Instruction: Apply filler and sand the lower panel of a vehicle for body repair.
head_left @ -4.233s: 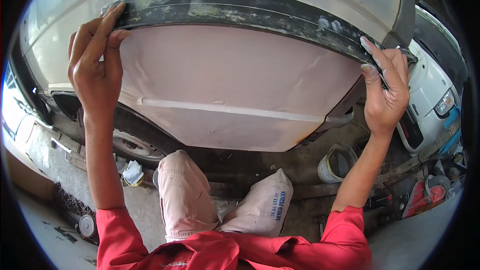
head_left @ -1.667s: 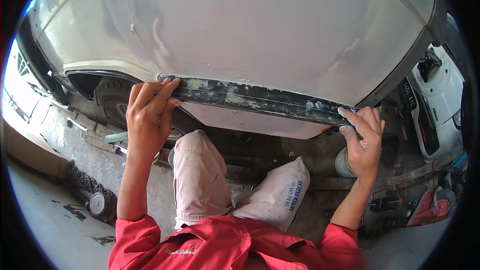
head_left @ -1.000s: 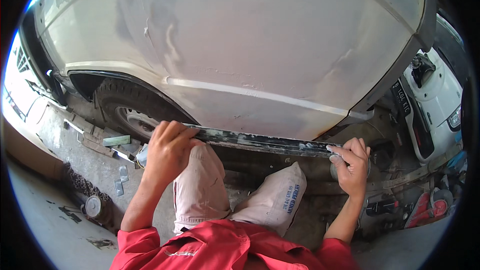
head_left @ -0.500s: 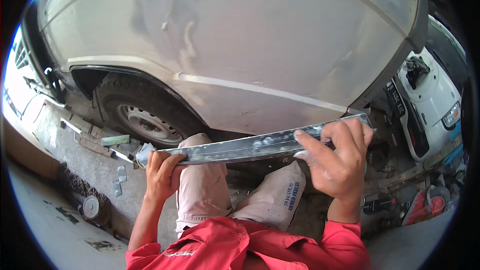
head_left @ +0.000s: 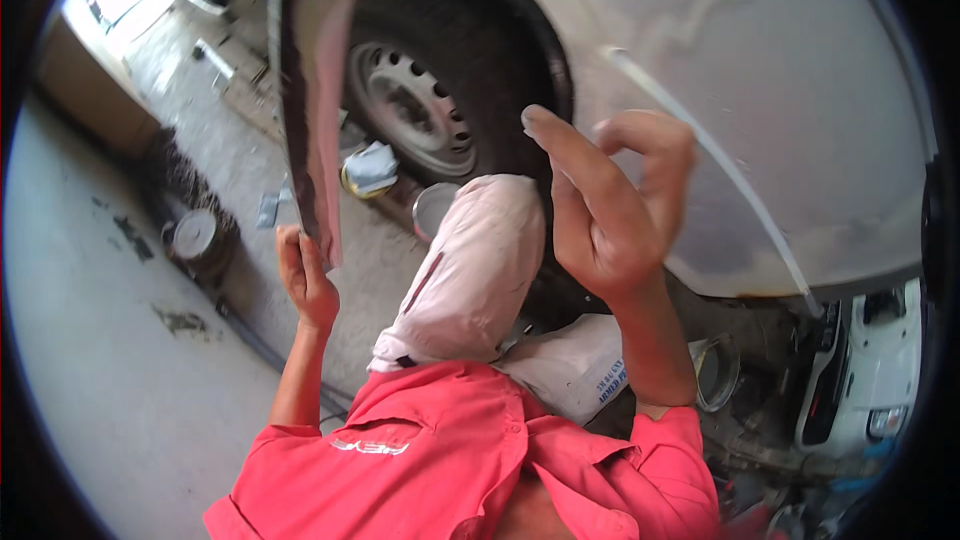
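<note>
My left hand (head_left: 308,285) grips the lower end of a long narrow trim strip (head_left: 322,90), its fingers closed around the edge. The strip stands nearly upright, and its upper end runs out of the picture. One face looks pinkish and shiny, the edge dark. Raised before the vehicle's side, my right hand (head_left: 615,210) is off the strip. Its index finger points up and away with a greyish tip, the other fingers are bent, and nothing shows between them. Behind it are the dull grey body panel (head_left: 790,130) and the wheel (head_left: 410,110).
A bundled pale cloth (head_left: 370,168) lies on the floor near the wheel, with a round tin (head_left: 433,208) by my knee. At left stand a lidded can (head_left: 195,235) and a stained pale surface (head_left: 90,340). A white car (head_left: 880,370) is at right.
My right hand has let go of the strip and lifted clear. The strip has swung from lying across my knees to upright at left. My view has turned toward the wheel.
</note>
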Motion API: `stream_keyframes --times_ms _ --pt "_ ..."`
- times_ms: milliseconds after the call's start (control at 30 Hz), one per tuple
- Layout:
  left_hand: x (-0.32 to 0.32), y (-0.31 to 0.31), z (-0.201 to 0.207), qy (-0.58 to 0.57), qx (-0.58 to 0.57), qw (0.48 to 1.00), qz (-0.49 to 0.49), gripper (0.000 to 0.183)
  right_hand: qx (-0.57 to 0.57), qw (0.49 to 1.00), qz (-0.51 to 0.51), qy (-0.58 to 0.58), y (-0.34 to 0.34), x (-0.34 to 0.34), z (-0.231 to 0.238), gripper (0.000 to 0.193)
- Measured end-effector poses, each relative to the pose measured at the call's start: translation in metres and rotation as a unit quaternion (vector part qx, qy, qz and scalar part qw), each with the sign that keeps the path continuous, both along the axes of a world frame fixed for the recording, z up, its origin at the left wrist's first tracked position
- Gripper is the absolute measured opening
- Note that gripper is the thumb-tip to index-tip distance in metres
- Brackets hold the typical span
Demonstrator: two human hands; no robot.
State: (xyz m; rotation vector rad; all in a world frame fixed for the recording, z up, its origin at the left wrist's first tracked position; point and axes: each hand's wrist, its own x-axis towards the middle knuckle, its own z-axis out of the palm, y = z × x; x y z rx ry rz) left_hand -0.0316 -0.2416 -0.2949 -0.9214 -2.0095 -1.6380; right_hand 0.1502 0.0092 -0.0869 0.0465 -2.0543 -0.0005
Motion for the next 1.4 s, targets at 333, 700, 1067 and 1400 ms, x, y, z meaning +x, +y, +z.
stream_keyframes --times_ms 333,700,1067,1400 --pt "-0.032 -0.045 -0.047 -0.322 0.235 0.917 -0.032 0.017 -0.374 0.84 0.043 -0.392 -0.011 -0.137 -0.16 0.027" --pt "-0.03 -0.061 -0.068 -0.442 0.232 0.865 -0.046 0.02 -0.421 0.667 -0.142 -0.599 -0.034 -0.29 -0.308 0.076" --pt "-0.044 -0.083 -0.096 -0.523 0.18 0.833 -0.026 0.02 -0.392 0.681 -0.234 -0.573 -0.028 -0.31 -0.381 0.1" --pt "-0.059 -0.079 -0.103 -0.543 0.163 0.824 -0.006 0.021 -0.508 0.672 -0.145 -0.52 -0.012 -0.316 -0.407 0.074"
